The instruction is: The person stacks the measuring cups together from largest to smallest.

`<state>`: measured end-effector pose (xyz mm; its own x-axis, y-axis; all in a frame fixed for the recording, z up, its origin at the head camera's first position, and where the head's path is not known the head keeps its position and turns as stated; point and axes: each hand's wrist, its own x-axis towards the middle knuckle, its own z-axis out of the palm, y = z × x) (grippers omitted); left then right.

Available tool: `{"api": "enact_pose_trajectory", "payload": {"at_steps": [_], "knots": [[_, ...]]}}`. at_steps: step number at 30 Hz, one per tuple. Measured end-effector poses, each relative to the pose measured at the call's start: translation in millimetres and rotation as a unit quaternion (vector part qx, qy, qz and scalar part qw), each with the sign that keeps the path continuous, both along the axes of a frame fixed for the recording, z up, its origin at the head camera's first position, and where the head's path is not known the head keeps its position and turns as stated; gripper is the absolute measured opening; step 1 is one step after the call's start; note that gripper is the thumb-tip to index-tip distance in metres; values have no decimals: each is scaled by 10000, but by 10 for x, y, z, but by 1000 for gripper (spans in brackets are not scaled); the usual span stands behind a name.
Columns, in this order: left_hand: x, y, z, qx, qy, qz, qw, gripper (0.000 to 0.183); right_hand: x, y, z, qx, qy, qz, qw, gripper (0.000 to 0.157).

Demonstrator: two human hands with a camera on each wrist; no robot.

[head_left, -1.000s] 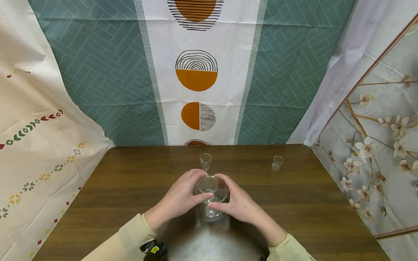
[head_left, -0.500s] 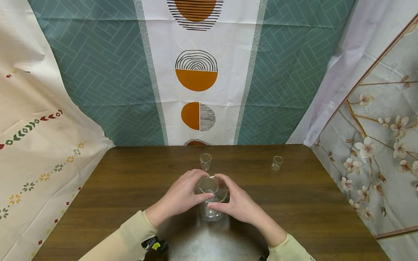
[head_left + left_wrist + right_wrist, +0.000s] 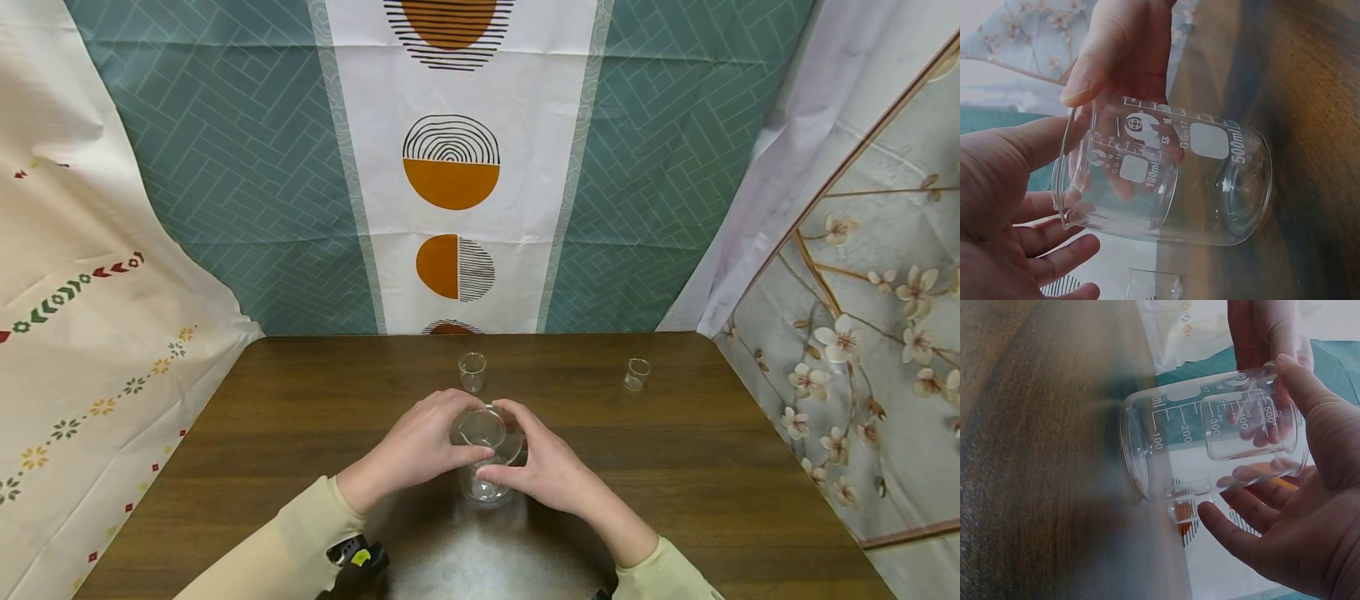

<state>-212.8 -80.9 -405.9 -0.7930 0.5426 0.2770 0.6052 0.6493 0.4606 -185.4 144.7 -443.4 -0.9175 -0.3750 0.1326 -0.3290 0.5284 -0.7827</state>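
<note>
A large clear glass beaker (image 3: 486, 490), marked 500ml, stands upright in front of me on the brown table. Inside its upper part sits a smaller beaker (image 3: 1132, 169) marked 100ml, its base well above the large one's bottom. My left hand (image 3: 420, 446) pinches the small beaker near its rim, thumb toward me and fingers on the far side. From the right, my right hand (image 3: 551, 462) holds the large beaker around its upper part, with its thumb (image 3: 1300, 381) at the rim.
Two small glass beakers stand toward the back of the wooden table (image 3: 300, 417): one small beaker (image 3: 472, 372) behind my hands, another small beaker (image 3: 637, 374) farther right. A patterned cloth (image 3: 465, 283) hangs behind the table's back edge.
My left hand has shifted slightly to the right, and the small beaker with it. The right hand and the large beaker have stayed in place.
</note>
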Motion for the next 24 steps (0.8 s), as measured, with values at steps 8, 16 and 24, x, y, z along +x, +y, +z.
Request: {"api": "enact_pose_trajectory", "payload": {"at_steps": [8,16,24], "knots": [[-19,6,15,-82,-108,-71,9999,54,-4,4,-16,1,-51,-14,10000,91],[-46,20,19,-79,-194,-182,9996,54,0,3,-9,21,-74,-45,10000,90],[-68,20,2,-21,-191,-287,9994,55,2,13,-5,-15,-148,-40,9999,89]]}}
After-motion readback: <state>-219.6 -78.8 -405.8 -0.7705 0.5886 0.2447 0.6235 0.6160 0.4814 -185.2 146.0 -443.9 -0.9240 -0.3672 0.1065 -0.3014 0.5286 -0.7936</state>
